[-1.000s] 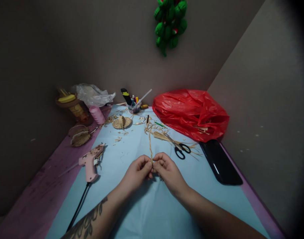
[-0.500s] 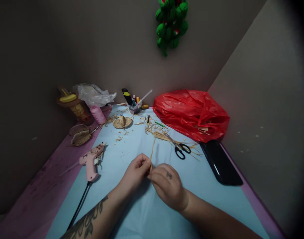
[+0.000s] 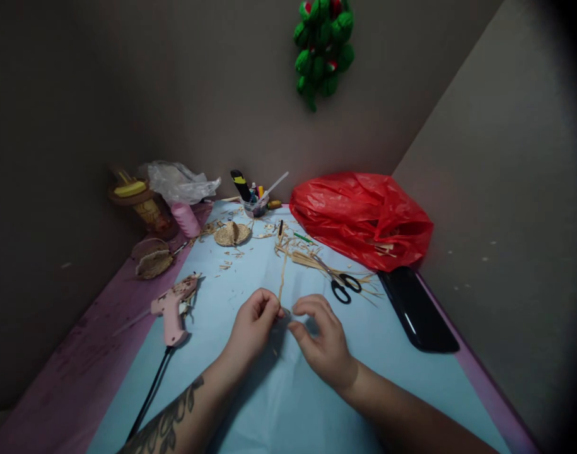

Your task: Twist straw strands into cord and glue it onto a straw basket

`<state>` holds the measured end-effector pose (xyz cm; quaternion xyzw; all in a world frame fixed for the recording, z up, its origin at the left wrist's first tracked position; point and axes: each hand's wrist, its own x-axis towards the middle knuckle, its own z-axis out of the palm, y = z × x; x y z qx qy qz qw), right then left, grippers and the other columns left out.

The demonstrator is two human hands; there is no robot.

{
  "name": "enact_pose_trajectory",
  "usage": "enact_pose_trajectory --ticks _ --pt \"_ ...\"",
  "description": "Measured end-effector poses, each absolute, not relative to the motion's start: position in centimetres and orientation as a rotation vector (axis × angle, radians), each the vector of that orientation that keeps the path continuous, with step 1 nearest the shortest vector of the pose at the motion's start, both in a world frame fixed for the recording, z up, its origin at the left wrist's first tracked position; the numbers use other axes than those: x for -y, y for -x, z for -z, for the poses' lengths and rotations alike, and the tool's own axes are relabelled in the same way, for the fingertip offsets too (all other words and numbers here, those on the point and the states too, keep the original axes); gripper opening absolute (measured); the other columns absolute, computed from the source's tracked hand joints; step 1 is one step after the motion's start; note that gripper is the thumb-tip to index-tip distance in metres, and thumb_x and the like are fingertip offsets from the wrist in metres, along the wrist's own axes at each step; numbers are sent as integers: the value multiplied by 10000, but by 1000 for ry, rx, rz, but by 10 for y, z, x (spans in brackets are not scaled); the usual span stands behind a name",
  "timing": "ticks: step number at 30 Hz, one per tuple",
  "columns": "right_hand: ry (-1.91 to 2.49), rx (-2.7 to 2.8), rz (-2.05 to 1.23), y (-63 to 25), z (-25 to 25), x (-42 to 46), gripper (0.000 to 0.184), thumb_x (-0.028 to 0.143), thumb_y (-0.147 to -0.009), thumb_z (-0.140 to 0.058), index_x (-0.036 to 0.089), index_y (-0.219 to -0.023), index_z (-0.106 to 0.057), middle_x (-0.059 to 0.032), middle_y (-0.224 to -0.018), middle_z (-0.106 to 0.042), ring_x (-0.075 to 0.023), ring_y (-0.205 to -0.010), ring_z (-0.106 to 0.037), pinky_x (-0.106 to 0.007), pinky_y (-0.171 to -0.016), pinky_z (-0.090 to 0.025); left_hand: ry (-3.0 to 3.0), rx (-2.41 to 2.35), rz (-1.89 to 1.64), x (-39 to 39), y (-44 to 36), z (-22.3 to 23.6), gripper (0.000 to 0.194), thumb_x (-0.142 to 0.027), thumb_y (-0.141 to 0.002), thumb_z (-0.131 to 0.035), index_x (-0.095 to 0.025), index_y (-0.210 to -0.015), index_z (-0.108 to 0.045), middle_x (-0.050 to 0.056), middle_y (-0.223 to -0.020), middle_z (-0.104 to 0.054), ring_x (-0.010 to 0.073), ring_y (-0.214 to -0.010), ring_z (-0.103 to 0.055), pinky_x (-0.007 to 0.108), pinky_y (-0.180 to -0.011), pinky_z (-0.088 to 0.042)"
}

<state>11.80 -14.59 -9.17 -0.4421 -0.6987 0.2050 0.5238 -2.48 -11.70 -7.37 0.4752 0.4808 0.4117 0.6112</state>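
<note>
In the head view, the only one, your left hand (image 3: 257, 318) is pinching one thin straw strand (image 3: 282, 280) between thumb and fingers, its grip closed on the lower end, while the length is running away from you over the blue sheet (image 3: 297, 403) toward the scraps. You are probably pinching near that end to keep the strand steady. Your right hand (image 3: 322, 343) is hovering just beside, thumb and fingers parted by a narrow gap, with nothing visible between them; it is perhaps staying close for easy reach. The scissors (image 3: 341, 287) are lying across the loose straw (image 3: 311, 260), handles facing you, likely for a quick pick-up, and the glue gun (image 3: 173, 309) is resting at the left, presumably out of your working space. Counting, you are facing two hands, one held strand, one pair of scissors, one glue gun, one red bag (image 3: 359, 217), one black tray (image 3: 418, 309), one pink spool (image 3: 185, 219), one pen tub (image 3: 255, 207) and one round woven piece (image 3: 232, 234); the scraps are lying too jumbled to count.
</note>
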Motion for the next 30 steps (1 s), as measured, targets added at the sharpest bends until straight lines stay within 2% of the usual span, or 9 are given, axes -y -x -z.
enact_pose_trajectory --ticks 3,6,8,16,22,27,30 --pt "1156 1435 -865 -117 96 140 141 248 -799 -588 208 -912 -514 -37 -884 -578 -174 -865 -557 -313 -774 -459 -1300 -1139 -904 120 25 71 223 -353 -809 -516 -167 -689 -488 -26 -625 -491 107 -605 -442 214 -587 -354" --pt "1128 1285 -1225 -115 97 136 134 286 -792 -594 198 -831 -500 13 -754 -533 -132 -725 -532 -254 -676 -441 -1484 -1193 -869 123 25 69 193 -311 -830 -477 -165 -706 -504 -28 -636 -477 110 -618 -431 216 -597 -349" --pt "1127 1235 -1319 -115 95 135 154 301 -780 -604 191 -770 -496 31 -695 -501 -113 -654 -491 -238 -628 -410 -1580 -1220 -855 124 25 68 172 -284 -837 -463 -165 -726 -518 -27 -645 -494 110 -620 -439 217 -605 -349" --pt "1184 1205 -1348 -117 90 133 156 289 -750 -594 184 -683 -500 43 -606 -464 -105 -575 -423 -237 -559 -343 -1660 -1278 -826 125 27 70 142 -275 -839 -461 -171 -770 -529 -27 -662 -526 107 -608 -468 212 -590 -363" --pt "1154 1221 -1296 -120 90 132 180 312 -781 -563 188 -685 -474 42 -626 -444 -106 -591 -410 -235 -566 -338 -1626 -1217 -800 119 30 70 197 -279 -831 -483 -168 -968 -570 8 -744 -632 129 -660 -553 229 -627 -411" --pt "1239 1263 -1173 -122 94 131 178 280 -793 -562 191 -678 -460 42 -633 -437 -109 -605 -410 -236 -575 -339 -1733 -1269 -865 118 34 68 152 -272 -819 -512 -173 -884 -608 26 -806 -648 132 -710 -562 234 -667 -409" --pt "1244 1196 -1169 -122 95 130 184 279 -795 -567 192 -675 -457 44 -619 -445 -109 -595 -418 -234 -569 -343 -1662 -1241 -826 120 31 67 103 -266 -792 -541 -168 -797 -575 -5 -703 -594 112 -627 -510 220 -600 -383"
